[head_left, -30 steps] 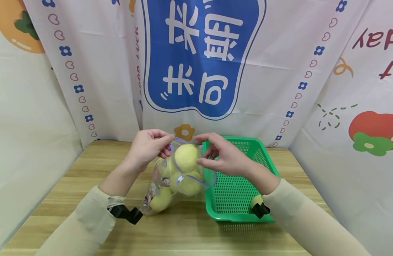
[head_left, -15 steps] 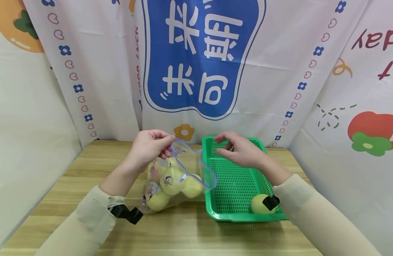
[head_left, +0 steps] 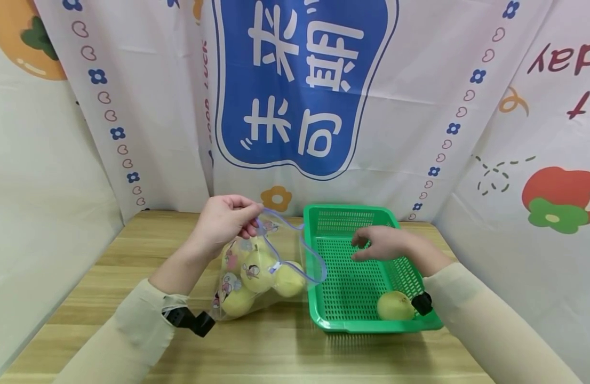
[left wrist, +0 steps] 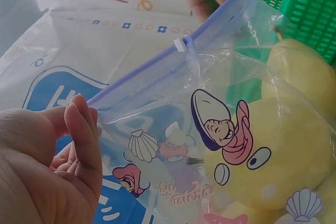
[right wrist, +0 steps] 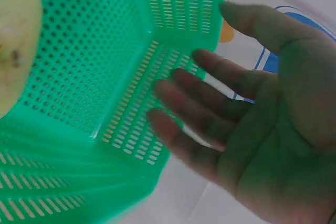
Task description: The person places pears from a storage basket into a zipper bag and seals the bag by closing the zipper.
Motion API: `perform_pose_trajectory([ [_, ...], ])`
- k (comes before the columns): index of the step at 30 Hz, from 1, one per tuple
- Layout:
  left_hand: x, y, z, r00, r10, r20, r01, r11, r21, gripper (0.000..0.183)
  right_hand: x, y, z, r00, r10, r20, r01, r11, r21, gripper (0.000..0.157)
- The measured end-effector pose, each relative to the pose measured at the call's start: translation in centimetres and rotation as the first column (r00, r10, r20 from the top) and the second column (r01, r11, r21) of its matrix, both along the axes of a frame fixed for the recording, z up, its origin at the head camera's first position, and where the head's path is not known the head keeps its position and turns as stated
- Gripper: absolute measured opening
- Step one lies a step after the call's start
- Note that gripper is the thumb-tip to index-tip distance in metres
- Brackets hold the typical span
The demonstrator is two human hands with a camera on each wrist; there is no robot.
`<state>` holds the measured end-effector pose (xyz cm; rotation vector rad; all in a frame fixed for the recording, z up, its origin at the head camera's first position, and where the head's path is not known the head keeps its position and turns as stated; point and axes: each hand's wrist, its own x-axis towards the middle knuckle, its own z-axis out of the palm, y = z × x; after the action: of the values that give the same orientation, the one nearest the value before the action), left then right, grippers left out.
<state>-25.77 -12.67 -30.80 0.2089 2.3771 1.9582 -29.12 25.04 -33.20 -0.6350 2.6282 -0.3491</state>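
Observation:
My left hand [head_left: 230,218] pinches the upper left corner of a clear zip bag [left wrist: 142,124] with a purple zip edge and cartoon prints. The bag's mouth gapes toward the right, its white slider [left wrist: 180,44] partway along the edge. Several yellow pears [head_left: 288,280] lie inside the bag. Over the green basket [head_left: 312,304] my right hand [head_left: 382,244] hovers with fingers relaxed and nothing in them. One more pear [head_left: 396,306] sits in the basket's near right corner, below that hand; the right wrist view shows part of it at the left edge.
The basket stands just right of the bag on a wooden table [head_left: 256,352]. A white printed cloth [head_left: 170,133] hangs behind the table, and more cloth walls close off both sides.
My right hand has left the bag's mouth and moved right, over the basket. A pear at the mouth has dropped down into the bag. The left hand keeps its pinch.

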Motion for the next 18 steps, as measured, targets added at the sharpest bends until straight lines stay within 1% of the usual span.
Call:
perform_pose_trajectory([
  [2, 0.0, 0.0, 0.0, 1.0, 0.0, 0.0, 0.0, 1.0, 0.005, 0.027, 0.2, 0.4, -0.4, 0.998, -0.014, 0.065, 0.011, 0.999, 0.047, 0.052],
  [4, 0.0, 0.0, -0.1, 1.0, 0.0, -0.001, 0.0, 1.0, 0.008, 0.026, 0.3, 0.7, -1.0, 0.988, -0.054, 0.146, 0.041, 0.995, 0.086, 0.055],
  [6, 0.0, -0.1, -0.1, 1.0, 0.0, 0.0, 0.0, 1.0, 0.01, 0.026, 0.6, 1.0, -1.5, 0.971, -0.103, 0.217, 0.076, 0.989, 0.127, 0.058],
  [8, 0.0, -0.1, -0.1, 1.0, 0.0, -0.002, 0.0, 1.0, 0.011, 0.026, 0.8, 1.2, -2.0, 0.946, -0.162, 0.281, 0.119, 0.979, 0.163, 0.06],
  [13, 0.1, -0.1, 0.0, 1.0, -0.003, -0.007, 0.003, 1.0, 0.004, 0.029, 1.6, 1.7, -2.9, 0.894, -0.244, 0.376, 0.16, 0.958, 0.239, 0.06],
  [16, 0.1, -0.1, 0.1, 1.0, -0.005, -0.007, 0.005, 1.0, 0.002, 0.031, 1.9, 1.9, -3.0, 0.872, -0.258, 0.415, 0.155, 0.952, 0.265, 0.056],
  [18, 0.1, -0.1, 0.1, 1.0, -0.005, -0.007, 0.005, 1.0, 0.001, 0.032, 2.0, 1.9, -2.9, 0.864, -0.253, 0.435, 0.14, 0.951, 0.276, 0.053],
])
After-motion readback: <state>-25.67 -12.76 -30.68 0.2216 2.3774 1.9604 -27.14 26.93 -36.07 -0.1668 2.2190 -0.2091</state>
